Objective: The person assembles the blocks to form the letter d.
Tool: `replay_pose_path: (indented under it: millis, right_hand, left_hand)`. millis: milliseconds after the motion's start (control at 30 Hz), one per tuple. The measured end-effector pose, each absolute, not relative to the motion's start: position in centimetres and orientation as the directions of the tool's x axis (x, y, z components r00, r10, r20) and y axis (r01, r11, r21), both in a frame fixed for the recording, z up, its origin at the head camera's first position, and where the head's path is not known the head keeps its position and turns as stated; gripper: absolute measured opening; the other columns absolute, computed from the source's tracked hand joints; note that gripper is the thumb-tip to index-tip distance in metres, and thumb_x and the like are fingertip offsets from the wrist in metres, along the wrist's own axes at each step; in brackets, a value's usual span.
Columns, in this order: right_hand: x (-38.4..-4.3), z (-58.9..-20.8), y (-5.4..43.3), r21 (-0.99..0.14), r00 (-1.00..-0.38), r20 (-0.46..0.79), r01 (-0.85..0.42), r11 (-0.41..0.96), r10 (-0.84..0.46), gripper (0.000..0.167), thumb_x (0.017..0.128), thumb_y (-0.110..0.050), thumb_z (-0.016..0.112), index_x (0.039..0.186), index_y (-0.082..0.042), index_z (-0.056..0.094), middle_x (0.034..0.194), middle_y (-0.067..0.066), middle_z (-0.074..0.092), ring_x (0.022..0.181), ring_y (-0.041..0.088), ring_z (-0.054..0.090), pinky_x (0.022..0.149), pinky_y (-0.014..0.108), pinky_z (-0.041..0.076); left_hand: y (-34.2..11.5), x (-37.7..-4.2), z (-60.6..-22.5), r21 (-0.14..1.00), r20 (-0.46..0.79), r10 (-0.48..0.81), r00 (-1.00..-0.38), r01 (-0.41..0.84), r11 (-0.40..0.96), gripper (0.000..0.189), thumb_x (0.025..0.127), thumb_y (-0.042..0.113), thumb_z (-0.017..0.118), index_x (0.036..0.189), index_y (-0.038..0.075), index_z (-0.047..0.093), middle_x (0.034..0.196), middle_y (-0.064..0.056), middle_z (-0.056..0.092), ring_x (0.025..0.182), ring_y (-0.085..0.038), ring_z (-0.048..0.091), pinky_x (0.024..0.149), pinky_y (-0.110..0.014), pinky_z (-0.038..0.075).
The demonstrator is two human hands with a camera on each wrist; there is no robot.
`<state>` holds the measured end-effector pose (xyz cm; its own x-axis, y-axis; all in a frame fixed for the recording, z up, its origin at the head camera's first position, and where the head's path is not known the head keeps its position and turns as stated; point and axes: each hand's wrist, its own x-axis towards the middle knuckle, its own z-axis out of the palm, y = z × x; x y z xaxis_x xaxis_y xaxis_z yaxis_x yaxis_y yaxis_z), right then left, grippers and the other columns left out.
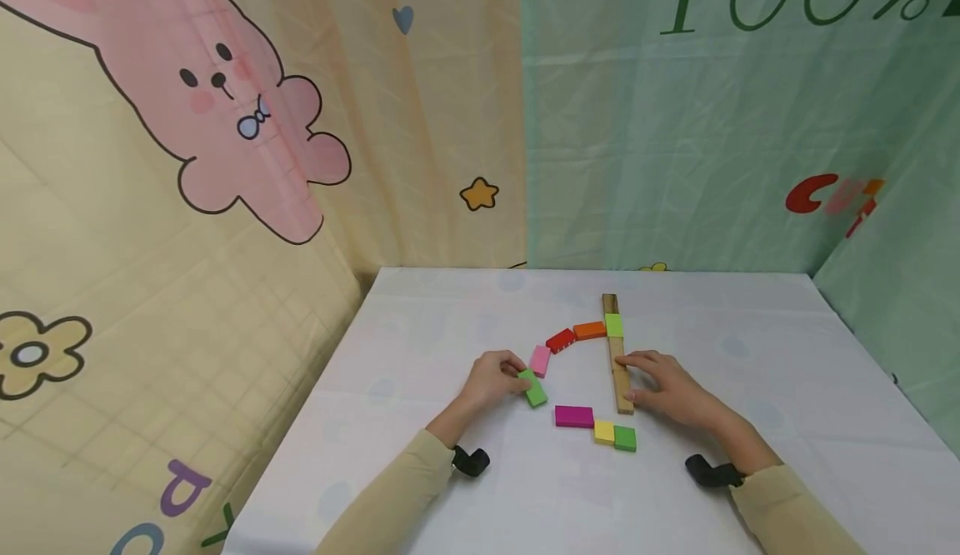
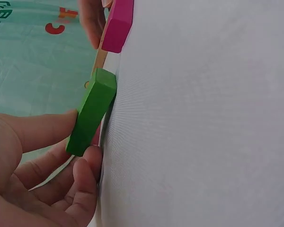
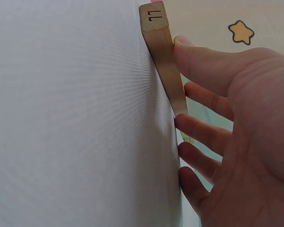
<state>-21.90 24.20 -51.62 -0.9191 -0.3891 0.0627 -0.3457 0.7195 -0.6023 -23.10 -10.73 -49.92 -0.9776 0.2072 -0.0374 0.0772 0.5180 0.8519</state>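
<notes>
A bright green block [image 1: 533, 388] lies on the white table, its end and side pinched by the thumb and fingers of my left hand [image 1: 491, 383]. Close to its far end is a pink block [image 1: 540, 360]. On the right, my right hand [image 1: 671, 387] touches the edge of a light wooden block [image 1: 618, 363] with thumb and fingertips, the fingers fairly straight. In the right wrist view, the end of the wooden block [image 3: 155, 18] bears a dark mark like 11. A lime block [image 1: 613, 325] sits in line with the wood.
Red [image 1: 561, 340] and orange [image 1: 590, 331] blocks curve from the pink one toward the lime one. Nearer me lie a magenta block [image 1: 574, 417], a yellow block [image 1: 603, 432] and another green block [image 1: 625, 438]. Printed curtains [image 1: 435, 105] hang behind the table [image 1: 585, 505].
</notes>
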Motion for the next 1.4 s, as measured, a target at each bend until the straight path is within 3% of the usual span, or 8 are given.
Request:
replay_pose_path:
  millis: [600,1400]
  right_hand:
    - [-21.9,-51.3,24.1,-0.594,-0.92,0.056,-0.344,0.728,-0.389,0.064,0.091,-0.037,0.075,0.148,-0.017,0.052,0.148,0.02,0.043,0.133,0.043,0.036,0.101,0.067,0.038]
    - [-22.1,-51.4,24.2,-0.589,-0.912,0.06,-0.361,0.723,-0.407,0.066,0.091,-0.045,0.073,0.147,-0.018,0.052,0.148,0.021,0.042,0.133,0.044,0.036,0.1,0.068,0.037]
  left_hand:
    - [-10.0,-22.9,-49.9,0.845,0.006,0.26,-0.966,0.144,0.515,0.016,0.084,0.008,0.083,0.096,0.009,0.072,0.089,0.0,0.065,0.077,-0.013,0.06,0.066,-0.025,0.052]
    - [-9.5,-22.7,-50.5,0.852,0.004,0.254,-0.967,0.136,0.505,0.019,0.083,0.009,0.084,0.097,0.012,0.071,0.091,0.002,0.065,0.078,-0.013,0.06,0.066,-0.026,0.052]
